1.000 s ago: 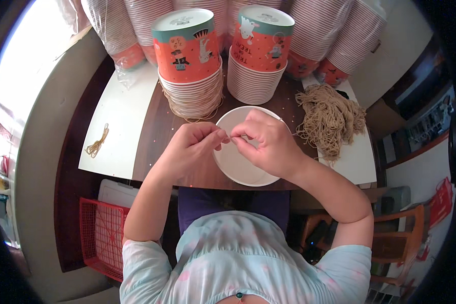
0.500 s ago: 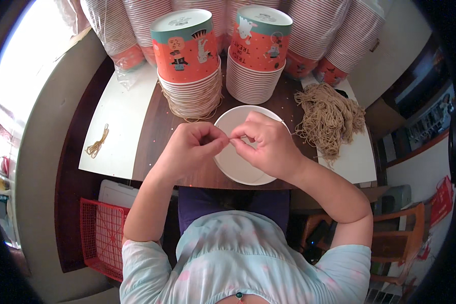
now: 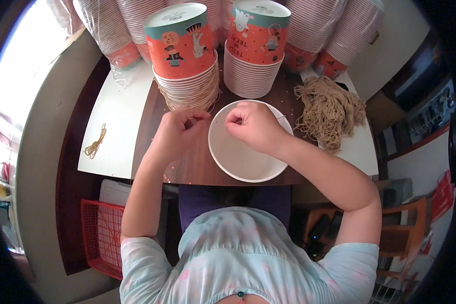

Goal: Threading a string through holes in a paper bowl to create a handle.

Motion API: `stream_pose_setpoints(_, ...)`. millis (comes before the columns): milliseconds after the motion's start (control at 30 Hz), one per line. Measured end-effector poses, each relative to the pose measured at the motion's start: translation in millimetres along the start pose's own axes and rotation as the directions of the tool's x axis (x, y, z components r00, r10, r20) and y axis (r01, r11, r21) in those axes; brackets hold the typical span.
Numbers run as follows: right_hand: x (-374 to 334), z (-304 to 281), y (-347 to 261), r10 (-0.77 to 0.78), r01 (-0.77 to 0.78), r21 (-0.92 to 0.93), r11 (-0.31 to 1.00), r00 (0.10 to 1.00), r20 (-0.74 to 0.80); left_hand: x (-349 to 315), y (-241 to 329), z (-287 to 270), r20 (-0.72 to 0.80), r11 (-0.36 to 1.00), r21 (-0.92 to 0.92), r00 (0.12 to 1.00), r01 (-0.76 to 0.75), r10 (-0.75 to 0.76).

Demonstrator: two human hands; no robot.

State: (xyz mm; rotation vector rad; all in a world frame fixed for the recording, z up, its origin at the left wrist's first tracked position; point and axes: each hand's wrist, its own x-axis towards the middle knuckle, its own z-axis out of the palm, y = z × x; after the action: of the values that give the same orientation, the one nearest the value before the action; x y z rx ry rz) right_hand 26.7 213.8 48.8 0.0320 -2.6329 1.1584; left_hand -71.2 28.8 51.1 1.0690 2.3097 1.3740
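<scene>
A paper bucket stands with its white inside facing up, near the table's front edge. Over its opening is my right hand, thumb and fingers pinched together; what they hold, if anything, is too small to make out. Just left of the rim my left hand is also closed in a pinch, its contents hidden. A short thin piece pokes out at the bucket's right rim. Behind my left hand stands an upside-down stack of orange and green buckets, with tan cords hanging round its lower rims.
A second upside-down bucket stack stands behind the bucket. A heap of tan cord lies at the right, a small cord bundle at the left. Plastic-wrapped bucket stacks line the back. A red basket sits below left.
My hands were together over the bucket, fingertips meeting; now they are apart, the left one moved left and the right one slightly up. The view has shifted a little.
</scene>
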Motion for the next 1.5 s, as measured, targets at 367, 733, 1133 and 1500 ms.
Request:
stream_pose_setpoints(367,7,6,-3,0.06,-0.062,-0.102,0.993,0.998,-0.018,9,-12,11,0.073,0.998,-0.069,0.997,-0.003,0.008)
stream_pose_setpoints(733,9,11,-4,0.043,-0.049,-0.148,0.988,0.998,-0.046,8,-10,10,0.116,0.998,-0.057,0.993,0.014,-0.007)
stream_pose_setpoints(1133,5,8,3,0.118,-0.119,-0.005,0.993,0.989,-0.094,5,-9,15,0.182,0.993,-0.118,0.982,-0.027,0.048)
stream_pose_setpoints(1500,1,9,4,0.093,-0.1,-0.094,0.991,0.993,-0.078,4,-1,12,0.222,0.999,-0.053,0.975,-0.008,0.019)
